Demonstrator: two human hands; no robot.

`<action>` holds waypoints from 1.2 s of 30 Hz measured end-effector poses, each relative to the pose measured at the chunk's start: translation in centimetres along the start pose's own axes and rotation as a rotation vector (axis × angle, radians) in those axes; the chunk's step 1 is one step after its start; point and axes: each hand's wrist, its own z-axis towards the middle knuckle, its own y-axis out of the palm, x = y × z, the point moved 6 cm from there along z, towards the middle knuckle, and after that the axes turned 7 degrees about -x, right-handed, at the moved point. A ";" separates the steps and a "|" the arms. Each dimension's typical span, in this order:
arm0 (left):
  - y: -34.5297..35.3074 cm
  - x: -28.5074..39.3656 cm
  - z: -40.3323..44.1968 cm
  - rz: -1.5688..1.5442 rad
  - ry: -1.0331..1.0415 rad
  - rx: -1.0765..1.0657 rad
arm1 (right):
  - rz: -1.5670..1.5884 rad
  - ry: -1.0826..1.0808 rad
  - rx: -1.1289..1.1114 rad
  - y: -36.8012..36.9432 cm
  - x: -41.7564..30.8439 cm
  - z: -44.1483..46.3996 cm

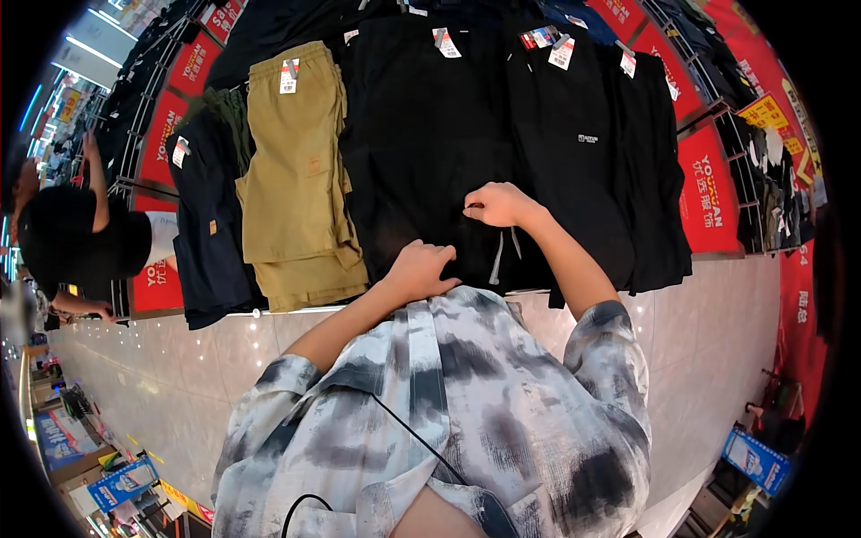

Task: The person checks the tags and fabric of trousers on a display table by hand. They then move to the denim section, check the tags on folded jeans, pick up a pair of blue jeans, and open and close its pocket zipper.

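Black trousers (417,125) lie lengthwise on the display in front of me, a white price tag (447,43) clipped at their far end. Close to my shirt, my left hand (421,270) rests on their near part, its fingers bent around the dark cloth. My right hand (502,205) is a little farther out and to the right, with thumb and forefinger pinched on the black fabric. Just below it hangs a pale drawstring (496,260). Folds in the dark cloth are hard to make out.
Khaki shorts (291,161) and dark navy trousers (204,215) are stacked on the left. More black trousers (567,170) lie on the right. Red sign panels (708,193) and racks flank the display. A person in black (85,229) stands at the left. Pale floor tiles (179,377) show below.
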 end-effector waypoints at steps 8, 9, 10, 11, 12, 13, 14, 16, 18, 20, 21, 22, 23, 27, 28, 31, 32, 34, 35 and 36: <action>0.1 0.4 -0.3 0.028 0.095 -0.043 | -0.014 0.057 0.106 -1.3 -1.0 -0.6; -0.2 0.5 -0.4 0.024 0.098 -0.037 | -0.025 0.018 0.154 -1.1 -1.4 -0.7; -0.4 0.6 -0.4 0.020 0.101 -0.030 | -0.032 -0.039 0.181 -0.7 -1.8 -0.7; -0.5 0.1 -0.1 -0.035 -0.029 -0.040 | -0.040 -0.097 0.208 -0.3 -2.3 -0.8; -0.8 0.0 0.3 -0.092 -0.158 -0.052 | -0.017 -0.120 0.164 -0.5 -3.5 -1.1; -0.9 -0.2 0.7 -0.149 -0.288 -0.066 | -0.002 -0.144 0.142 -0.2 -4.2 -1.3; -1.3 -0.4 1.1 -0.126 -0.408 0.004 | 0.025 -0.160 0.139 -0.1 -4.7 -1.4; -0.9 -1.7 1.9 -0.136 -0.500 0.063 | 0.037 -0.179 0.134 0.0 -5.5 -1.8; -0.6 -2.4 2.6 -0.148 -0.551 0.051 | 0.003 -0.185 0.132 -0.5 -6.0 -2.1; -0.2 -2.5 2.9 -0.163 -0.524 0.103 | -0.032 -0.166 0.148 -0.9 -6.2 -2.5; -0.3 -2.4 3.0 -0.167 -0.509 0.129 | -0.049 -0.155 0.159 -1.1 -6.1 -2.6; -0.2 -2.3 3.1 -0.162 -0.497 0.113 | -0.055 -0.132 0.209 -1.4 -5.9 -2.6; -0.1 -2.1 3.0 -0.155 -0.484 0.096 | -0.060 -0.109 0.259 -1.6 -5.5 -2.6; 0.4 -0.9 2.2 -0.093 -0.377 0.024 | 0.024 0.058 0.532 -3.0 -2.1 -2.1; 0.4 -1.1 2.1 -0.113 -0.386 0.031 | 0.036 0.114 0.613 -3.6 -1.1 -1.9; 0.4 -1.5 2.0 -0.172 -0.409 0.050 | 0.137 0.241 0.625 -3.5 1.3 -1.3; 0.3 -1.9 2.1 -0.204 -0.417 0.038 | 0.152 0.234 0.656 -3.1 1.4 -1.2; -0.8 -2.2 2.2 -0.173 -0.498 0.055 | 0.209 0.225 0.707 -1.9 1.3 -1.3; -1.2 -2.4 2.2 -0.159 -0.539 0.063 | 0.234 0.214 0.732 -1.2 1.1 -1.4; -1.1 -3.0 2.5 -0.132 -0.563 0.079 | 0.254 0.201 0.730 -0.8 0.1 -1.8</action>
